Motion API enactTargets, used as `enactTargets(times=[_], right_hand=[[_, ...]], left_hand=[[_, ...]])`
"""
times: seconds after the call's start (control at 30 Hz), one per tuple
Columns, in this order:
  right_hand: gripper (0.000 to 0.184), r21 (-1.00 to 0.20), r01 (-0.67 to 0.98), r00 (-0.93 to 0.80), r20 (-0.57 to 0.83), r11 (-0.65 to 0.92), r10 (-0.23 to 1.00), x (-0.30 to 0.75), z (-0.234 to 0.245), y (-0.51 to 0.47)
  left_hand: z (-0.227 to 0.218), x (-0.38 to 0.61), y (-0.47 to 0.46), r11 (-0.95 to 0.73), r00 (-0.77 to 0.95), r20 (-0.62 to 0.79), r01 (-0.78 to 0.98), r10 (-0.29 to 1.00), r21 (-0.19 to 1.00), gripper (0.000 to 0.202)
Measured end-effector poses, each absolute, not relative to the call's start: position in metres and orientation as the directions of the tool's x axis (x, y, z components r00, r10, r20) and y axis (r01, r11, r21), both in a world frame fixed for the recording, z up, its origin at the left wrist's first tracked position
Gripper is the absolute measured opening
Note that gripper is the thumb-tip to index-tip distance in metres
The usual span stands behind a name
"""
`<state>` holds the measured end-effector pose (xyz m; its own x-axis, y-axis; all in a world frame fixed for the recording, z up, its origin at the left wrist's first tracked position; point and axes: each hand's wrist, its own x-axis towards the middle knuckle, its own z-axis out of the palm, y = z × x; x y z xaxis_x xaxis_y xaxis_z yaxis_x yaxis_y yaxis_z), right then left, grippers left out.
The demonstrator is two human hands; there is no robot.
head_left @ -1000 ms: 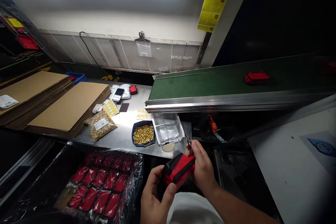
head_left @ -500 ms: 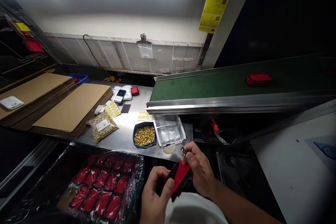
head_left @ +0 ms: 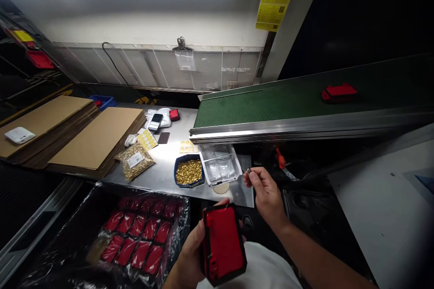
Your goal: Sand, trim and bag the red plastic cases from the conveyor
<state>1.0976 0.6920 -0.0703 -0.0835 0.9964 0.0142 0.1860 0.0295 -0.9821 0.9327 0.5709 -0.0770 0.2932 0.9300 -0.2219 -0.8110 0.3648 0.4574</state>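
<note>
My left hand (head_left: pixel 190 253) is wrapped around a red and black case (head_left: pixel 225 244), its broad red face turned up toward me. Off to the right and higher, my right hand (head_left: pixel 267 196) pinches a small shiny metal piece (head_left: pixel 249 171) between thumb and fingertips; its exact kind is too small to tell. The two hands are apart. Just left of the right hand lies a white tray (head_left: pixel 236 162) with clear plastic bags. Beside it stands a blue bin (head_left: pixel 176 179) filled with small gold-coloured pieces (head_left: pixel 190 170).
A plastic-lined box (head_left: pixel 185 216) with rows of red cases stands at lower left. Cardboard sheets (head_left: pixel 96 137) and a bag of gold pieces (head_left: pixel 135 161) lie on the metal table (head_left: pixel 162 176). A green conveyor belt (head_left: pixel 251 106) carries another red case (head_left: pixel 339 93).
My left hand has turned the case so its red face shows, and it sits lower. My right hand has moved away from the case, up and right, with the metal piece.
</note>
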Motion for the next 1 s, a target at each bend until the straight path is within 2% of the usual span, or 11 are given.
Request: enactTargets(times=[0.03, 0.1, 0.33, 0.47, 0.6, 0.73, 0.83, 1.0], right_hand=[[0.029, -0.975, 0.222, -0.061, -0.027, -0.013, 0.998, 1.103, -0.083, 0.696], [0.034, -0.955, 0.273, -0.05, -0.134, -0.115, 0.99, 1.112, -0.114, 0.7], [0.044, -0.821, 0.383, -0.079, -0.485, -0.423, 0.871, 1.135, -0.225, 0.693], [0.044, -0.724, 0.478, -0.095, -0.605, -0.497, 0.79, 1.142, -0.263, 0.69], [0.043, -0.674, 0.607, -0.104, -0.592, -0.42, 0.799, 1.141, -0.286, 0.699], [0.031, -0.585, 0.763, -0.1, -0.528, -0.275, 0.844, 1.136, -0.303, 0.719], [0.021, -0.509, 0.842, -0.1, -0.474, -0.18, 0.875, 1.131, -0.312, 0.732], [0.022, -0.467, 0.878, -0.113, -0.416, -0.105, 0.902, 1.121, -0.32, 0.74]], left_hand=[[-0.076, 0.934, 0.57, 0.349, 0.29, -0.205, -0.853, 0.935, 0.387, 0.068], [-0.074, 0.935, 0.57, 0.303, 0.259, -0.174, -0.897, 0.95, 0.321, 0.068], [-0.077, 0.929, 0.57, 0.274, 0.227, -0.189, -0.92, 0.955, 0.28, 0.062], [-0.078, 0.93, 0.564, 0.267, 0.208, -0.231, -0.927, 0.95, 0.264, 0.063], [-0.079, 0.931, 0.56, 0.253, 0.187, -0.259, -0.933, 0.948, 0.255, 0.066], [-0.08, 0.934, 0.557, 0.229, 0.159, -0.268, -0.939, 0.95, 0.256, 0.071], [-0.077, 0.937, 0.553, 0.201, 0.112, -0.289, -0.933, 0.951, 0.299, 0.073], [-0.07, 0.938, 0.55, 0.136, -0.009, -0.348, -0.91, 0.938, 0.392, 0.065]])
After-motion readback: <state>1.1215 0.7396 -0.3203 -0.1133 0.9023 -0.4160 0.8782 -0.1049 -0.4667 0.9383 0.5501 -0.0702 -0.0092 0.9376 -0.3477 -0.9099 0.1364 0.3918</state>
